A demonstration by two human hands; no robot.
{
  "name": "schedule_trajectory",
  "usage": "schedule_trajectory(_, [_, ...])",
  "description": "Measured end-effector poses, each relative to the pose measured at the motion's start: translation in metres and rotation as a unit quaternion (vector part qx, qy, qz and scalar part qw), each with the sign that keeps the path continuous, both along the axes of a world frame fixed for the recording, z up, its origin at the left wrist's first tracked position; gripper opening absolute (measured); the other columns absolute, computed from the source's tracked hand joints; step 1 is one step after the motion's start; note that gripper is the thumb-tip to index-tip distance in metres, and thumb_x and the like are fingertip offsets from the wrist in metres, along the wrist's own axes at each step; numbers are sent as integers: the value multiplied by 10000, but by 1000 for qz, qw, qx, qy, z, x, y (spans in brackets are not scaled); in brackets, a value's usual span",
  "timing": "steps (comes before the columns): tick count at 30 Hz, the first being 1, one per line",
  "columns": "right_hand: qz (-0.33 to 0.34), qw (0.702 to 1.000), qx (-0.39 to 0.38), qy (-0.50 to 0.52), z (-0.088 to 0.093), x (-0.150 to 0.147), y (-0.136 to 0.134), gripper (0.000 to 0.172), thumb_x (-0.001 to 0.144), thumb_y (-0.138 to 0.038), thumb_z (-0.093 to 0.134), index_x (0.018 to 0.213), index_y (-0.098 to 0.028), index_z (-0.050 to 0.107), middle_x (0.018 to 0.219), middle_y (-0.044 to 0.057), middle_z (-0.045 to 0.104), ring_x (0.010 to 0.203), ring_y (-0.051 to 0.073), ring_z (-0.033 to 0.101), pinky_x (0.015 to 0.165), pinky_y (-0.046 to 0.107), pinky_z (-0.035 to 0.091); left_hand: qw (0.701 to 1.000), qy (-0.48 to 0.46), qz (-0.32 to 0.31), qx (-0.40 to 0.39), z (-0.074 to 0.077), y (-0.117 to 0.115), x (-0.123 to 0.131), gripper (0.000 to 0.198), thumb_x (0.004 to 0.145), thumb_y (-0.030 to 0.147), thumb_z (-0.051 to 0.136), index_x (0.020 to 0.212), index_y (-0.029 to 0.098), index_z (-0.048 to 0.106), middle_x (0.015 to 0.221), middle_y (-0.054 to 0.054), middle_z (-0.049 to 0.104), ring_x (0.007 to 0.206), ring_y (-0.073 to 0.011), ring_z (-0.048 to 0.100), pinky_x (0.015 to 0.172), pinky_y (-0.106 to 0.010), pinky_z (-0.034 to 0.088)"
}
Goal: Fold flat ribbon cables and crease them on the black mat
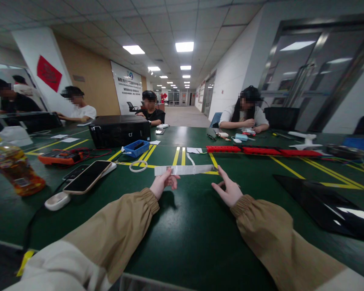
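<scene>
A long, thin pale-grey strip with fine printed or ribbed marks [189, 170] is held level above the green table; its exact kind is not clear. My left hand [163, 184] pinches it near its left end between thumb and fingers. At the right end, my right hand [231, 189] has thumb and forefinger apart, the forefinger tip close to or touching the strip's edge. Behind the strip, a narrow white band [190, 159] runs toward a small white paper [195, 150]. A white ring [138, 166], like a tape roll, lies left of the strip.
Left on the green table [182, 242] are a phone [89, 176], an orange multimeter [60, 157], a drink bottle [16, 169] and a blue tray [136, 148]. A black box [119, 131] stands behind. Red bars [257, 151] and a glossy black panel [324, 206] lie right. Several people sit around.
</scene>
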State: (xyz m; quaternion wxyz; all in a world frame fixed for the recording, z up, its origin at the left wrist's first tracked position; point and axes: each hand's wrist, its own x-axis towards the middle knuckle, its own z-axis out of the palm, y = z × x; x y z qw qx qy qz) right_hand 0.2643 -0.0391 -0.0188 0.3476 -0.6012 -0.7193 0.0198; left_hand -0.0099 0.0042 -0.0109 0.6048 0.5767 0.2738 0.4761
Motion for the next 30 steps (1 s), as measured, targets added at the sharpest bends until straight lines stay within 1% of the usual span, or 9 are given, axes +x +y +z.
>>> schedule_trajectory(3, [-11,996,83,-37,0,0,1,752,835,-408,471,1451,-187,102,1303,164,403,894,229,586,720,369,488,999,-21,21,-33,1,2,-1,570,761,642,469,738,96,630,465,-24,548,420,-103,487,459,-222,371])
schedule_trajectory(7, [-57,977,183,-97,7,-1,-3,748,844,-382,468,1455,-191,81,1383,199,243,1084,318,477,814,460,437,996,-37,34,-71,4,1,-1,523,797,600,456,726,110,621,467,-11,534,424,-91,484,463,-208,370])
schedule_trajectory(12, [-50,950,282,-127,21,-7,-14,618,851,-319,466,1416,-186,257,1407,170,178,1120,287,442,924,442,371,994,-50,31,-92,6,0,0,482,807,565,474,722,113,618,467,-3,529,420,-82,483,452,-191,365])
schedule_trajectory(16, [-16,937,301,-175,21,-9,-19,476,865,-294,421,1323,-168,414,1385,141,267,1196,287,372,976,441,332,994,-44,36,-95,6,0,0,473,808,551,480,717,107,616,475,-7,534,427,-81,488,456,-186,368])
schedule_trajectory(20, [10,925,321,-205,14,-6,-16,440,867,-309,401,1261,-125,466,1225,146,472,1110,273,448,926,415,396,994,-31,26,-99,5,-1,0,472,803,541,491,701,97,614,481,-17,542,431,-83,493,462,-187,374])
schedule_trajectory(23, [63,919,315,-230,12,-4,-15,400,867,-271,389,1225,-137,508,1164,125,532,1085,270,481,924,421,407,994,-25,20,-102,6,-2,0,473,806,542,487,709,97,616,489,-19,545,433,-83,491,472,-190,379])
schedule_trajectory(26, [74,936,307,-152,13,-6,-16,377,861,-280,419,1190,-138,537,1160,131,538,1090,272,488,924,425,414,994,-26,15,-104,6,-2,0,473,809,542,482,721,99,621,492,-19,545,442,-85,496,480,-190,382])
schedule_trajectory(28, [51,959,278,-22,13,-9,-15,360,865,-345,427,1138,-155,566,1176,128,526,1095,272,487,932,426,410,994,-27,15,-104,5,-2,0,474,810,545,479,725,101,622,497,-19,546,448,-86,498,484,-190,383])
schedule_trajectory(30, [50,966,218,131,13,-10,-14,381,864,-431,417,1087,-167,578,1166,124,532,1032,263,531,911,413,426,994,-26,17,-105,5,-2,0,477,810,550,478,729,103,624,503,-20,548,450,-86,497,489,-193,385])
